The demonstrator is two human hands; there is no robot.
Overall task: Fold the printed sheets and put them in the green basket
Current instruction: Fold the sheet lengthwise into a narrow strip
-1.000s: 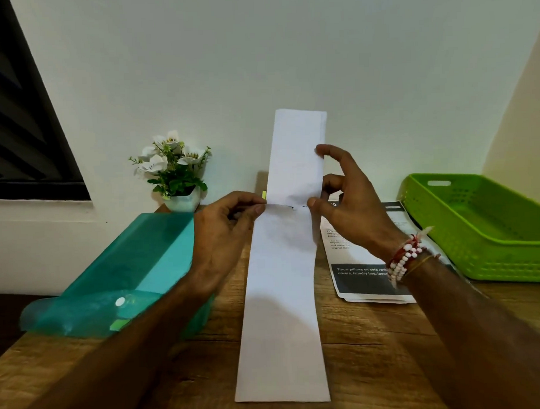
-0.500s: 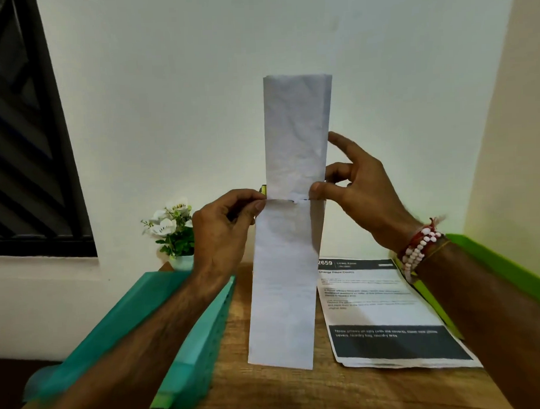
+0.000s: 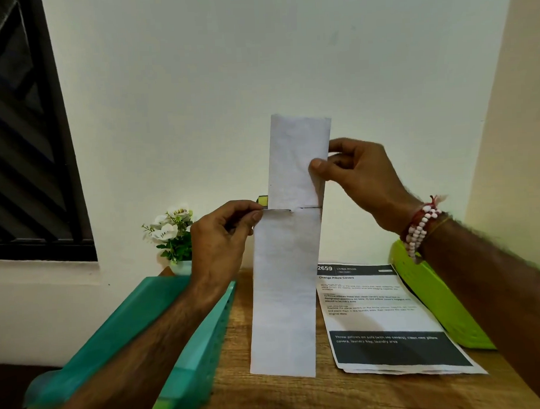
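The printed sheet [image 3: 386, 316] reads "2659", "LIVING ROOM", "Change Pillow Covers".

Upright paper strip [image 3: 284, 295], perhaps creased midway

Near table [image 3: 269, 397] edge lies bare — teal folder [image 3: 114, 326] blocks the left, printed sheets [image 3: 373, 317] and green basket [image 3: 434, 296] the right.

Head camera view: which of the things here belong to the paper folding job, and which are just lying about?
Part of the job:
- folded sheet, pinched by the left hand and the right hand
- printed stack on the table
- green basket

Just lying about:
- teal folder
- potted flowers
- window
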